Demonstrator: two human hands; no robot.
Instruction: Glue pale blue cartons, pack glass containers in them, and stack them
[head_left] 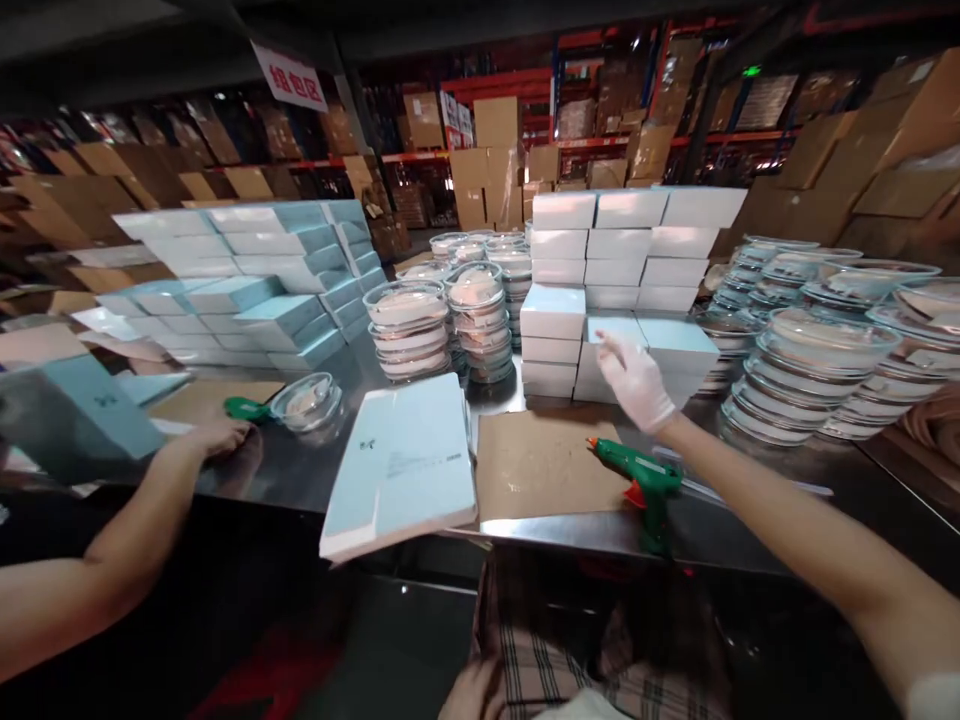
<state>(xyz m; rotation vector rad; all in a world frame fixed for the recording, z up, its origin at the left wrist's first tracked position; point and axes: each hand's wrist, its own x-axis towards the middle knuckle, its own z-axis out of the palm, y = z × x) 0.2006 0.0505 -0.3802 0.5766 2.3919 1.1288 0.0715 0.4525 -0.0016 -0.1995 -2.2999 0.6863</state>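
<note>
My right hand [636, 380], in a thin white glove, reaches forward with fingers spread over the low stack of pale blue boxes [679, 338]; it holds nothing. A green glue gun [641, 478] lies under my forearm beside a brown cardboard sheet [544, 462]. A flat pale blue box [405, 462] lies tilted over the table's front edge. My left hand [469, 692] shows only partly at the bottom edge, next to plaid cloth [592, 650]; its fingers are hidden.
A co-worker's bare arm comes in from the left, its hand [217, 435] resting by a second green glue gun [244, 408] and a glass bowl [306, 400]. Stacks of glass bowls [409, 330] and white boxes [630, 240] fill the steel table [750, 525]; cartons crowd the shelves behind.
</note>
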